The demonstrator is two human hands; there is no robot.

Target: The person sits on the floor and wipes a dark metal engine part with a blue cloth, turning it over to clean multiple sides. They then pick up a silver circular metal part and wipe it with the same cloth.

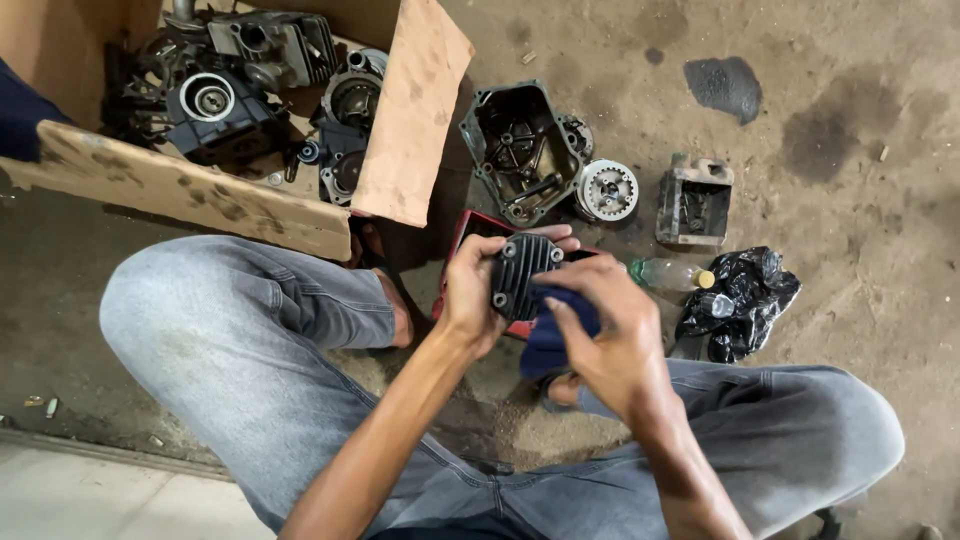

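At centre frame, the left hand (pixel 470 290) is closed around a black ribbed metal engine cover (pixel 522 272) with corner bolt holes. The right hand (pixel 608 330) clasps a dark blue cloth (pixel 556 335) pressed against the cover's lower right edge. A red tray (pixel 472 228) lies directly beneath. The cardboard box (pixel 200 195) of engine parts occupies upper left.

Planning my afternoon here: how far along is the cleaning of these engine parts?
Done: nothing can be confirmed clean. In hand: left hand holds a finned black cover; right hand presses a blue rag on it. Left: greasy parts fill the cardboard box and lie on the floor.
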